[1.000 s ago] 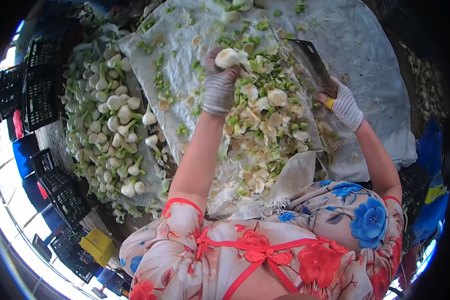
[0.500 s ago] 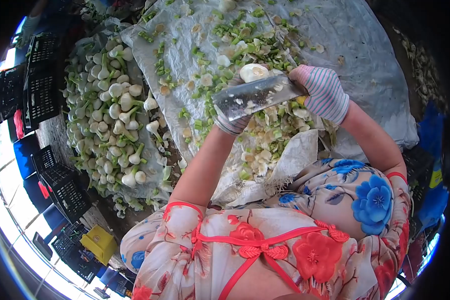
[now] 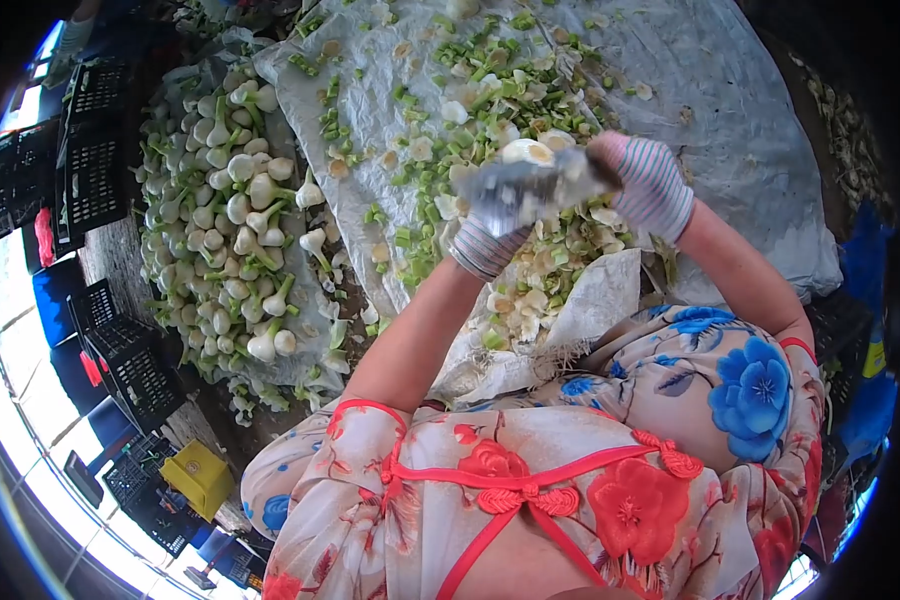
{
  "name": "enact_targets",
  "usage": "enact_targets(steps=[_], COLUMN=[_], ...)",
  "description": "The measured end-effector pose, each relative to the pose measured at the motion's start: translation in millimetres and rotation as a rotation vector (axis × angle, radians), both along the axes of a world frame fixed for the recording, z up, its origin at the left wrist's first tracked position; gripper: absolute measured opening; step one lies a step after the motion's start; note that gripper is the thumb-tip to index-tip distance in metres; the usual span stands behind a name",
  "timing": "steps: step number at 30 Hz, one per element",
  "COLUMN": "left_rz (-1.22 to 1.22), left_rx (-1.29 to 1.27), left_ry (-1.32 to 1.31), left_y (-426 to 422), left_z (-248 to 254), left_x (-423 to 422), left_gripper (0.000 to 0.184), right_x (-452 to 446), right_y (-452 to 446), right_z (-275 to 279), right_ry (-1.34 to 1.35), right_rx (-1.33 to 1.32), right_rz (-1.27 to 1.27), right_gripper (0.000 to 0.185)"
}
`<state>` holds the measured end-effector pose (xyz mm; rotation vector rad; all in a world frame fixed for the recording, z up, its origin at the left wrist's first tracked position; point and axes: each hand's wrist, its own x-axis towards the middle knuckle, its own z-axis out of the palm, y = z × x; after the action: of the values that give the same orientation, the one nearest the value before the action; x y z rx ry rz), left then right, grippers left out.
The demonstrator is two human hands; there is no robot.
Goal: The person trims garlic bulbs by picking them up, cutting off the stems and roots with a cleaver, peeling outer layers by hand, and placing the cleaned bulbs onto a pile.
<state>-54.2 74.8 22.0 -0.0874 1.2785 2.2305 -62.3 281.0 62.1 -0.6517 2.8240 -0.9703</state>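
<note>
In my gloved right hand (image 3: 652,186) is the handle of a wide-bladed cleaver (image 3: 532,190), its blade smeared by motion and flecked with pale scraps. My left hand (image 3: 488,248), in a striped glove, is behind the blade, which hides most of its fingers. A white garlic bulb (image 3: 526,152) shows just past the blade's far edge, held in that hand, with a brownish round cut face turned up. Under both hands lie chopped green stems and papery skins (image 3: 555,262).
Left of the pale sheet (image 3: 370,70) is a big heap of garlic bulbs with green stems (image 3: 235,230). Black plastic crates (image 3: 135,370) and a yellow container (image 3: 198,478) stand along the far left. A flower-patterned garment covers my lap (image 3: 660,380).
The cleaver and my left hand have shifted slightly right, and the blade is now blurred. The bulb has turned, showing a brownish cut face where it looked plain white.
</note>
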Motion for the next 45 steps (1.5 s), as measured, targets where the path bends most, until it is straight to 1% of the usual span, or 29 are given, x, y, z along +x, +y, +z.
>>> enact_targets(steps=[1,2,4,5,6,7,8,10,11,12,14,16,18,19,20,22,26,28,29,31,33,35,36,38,39,41,42,44,45], left_rz=[-0.029,-0.053,-0.064,-0.060,-0.065,-0.032,-0.034,0.170,0.188,0.192,0.371,0.436,0.334,0.293,0.332,0.243,0.311,0.197,0.211,0.300,0.490,0.472,0.432,0.494,0.475,0.655,0.899,1.377,1.608], left_rx=[-0.026,-0.037,-0.045,-0.261,-0.480,-0.296,-0.294,0.140,0.362,0.360,0.426,0.351,0.435,0.448,0.425,0.365,0.259,0.477,0.477,0.400,0.245,0.307,0.347,0.183,0.250,0.406,0.362,0.510,0.451], left_ry=[0.021,-0.063,-0.131,0.120,0.358,0.248,0.251,-0.060,-0.160,-0.156,-0.431,-0.494,-0.681,-0.700,-0.664,-0.574,-0.563,-0.745,-0.720,-0.703,-0.651,-0.706,-0.686,-0.684,-0.614,-0.272,-0.352,-0.174,-0.236], left_y=[8,12,17,14,8,2,0,-4,-9,-11,-10,-4,5,9,13,9,10,11,15,24,25,15,7,-16,-41,-126,-160,-226,-225], left_z=[-6,0,10,14,17,21,26,32,30,24,11,3,26,19,17,13,24,32,27,3,-19,-31,-36,-20,-27,-39,7,40,57], left_x=[-1,-6,-19,-25,-25,-27,-30,-36,-40,-44,-48,-42,-28,-26,-22,-19,-15,-13,-12,-14,-14,-20,-20,-27,-33,-60,-73,-76,-70], left_gripper=[0.035,0.040,0.045,0.044,0.044,0.045,0.045,0.042,0.036,0.036,0.032,0.027,0.031,0.036,0.034,0.031,0.029,0.029,0.026,0.021,0.013,0.011,0.011,0.010,0.011,0.009,0.017,0.035,0.032], right_x=[-1,-12,-1,-4,1,4,5,12,19,26,30,30,30,25,20,16,17,19,19,13,6,6,6,-4,-14,-43,-59,-99,-120], right_y=[6,27,60,58,54,55,52,35,29,24,16,7,-3,-3,-4,-3,-2,-3,-1,7,44,81,96,119,119,97,87,61,41], right_z=[-9,-55,-73,-77,-81,-84,-79,-60,-55,-50,-38,-21,-13,-15,-16,-19,-16,-14,-15,-20,-77,-105,-121,-139,-130,-99,-91,-75,-64], right_ry=[-0.083,-0.192,-0.177,-0.171,-0.205,-0.231,-0.228,-0.268,-0.267,-0.220,-0.171,0.265,0.299,0.336,0.374,0.426,0.482,0.496,0.494,0.477,0.201,-0.211,-0.196,-0.203,-0.189,-0.132,-0.056,0.081,0.142], right_rx=[-0.033,0.097,0.281,0.275,0.158,0.045,0.047,-0.342,-0.346,-0.399,-0.449,-0.026,-0.017,0.005,0.024,0.017,0.053,0.073,0.074,0.081,-0.047,0.225,0.214,0.288,0.290,0.319,0.207,0.044,-0.012], right_rz=[-0.078,-0.315,-0.349,-0.343,-0.375,-0.411,-0.413,-0.484,-0.481,-0.403,-0.319,0.048,0.019,0.020,0.025,0.021,0.014,0.030,0.031,0.021,-0.295,-0.693,-0.689,-0.679,-0.686,-0.659,-0.612,-0.510,-0.450], right_gripper=[0.031,0.024,0.022,0.022,0.024,0.025,0.025,0.030,0.030,0.027,0.026,0.029,0.033,0.033,0.033,0.029,0.024,0.023,0.023,0.022,0.026,0.027,0.027,0.028,0.028,0.029,0.029,0.028,0.028])
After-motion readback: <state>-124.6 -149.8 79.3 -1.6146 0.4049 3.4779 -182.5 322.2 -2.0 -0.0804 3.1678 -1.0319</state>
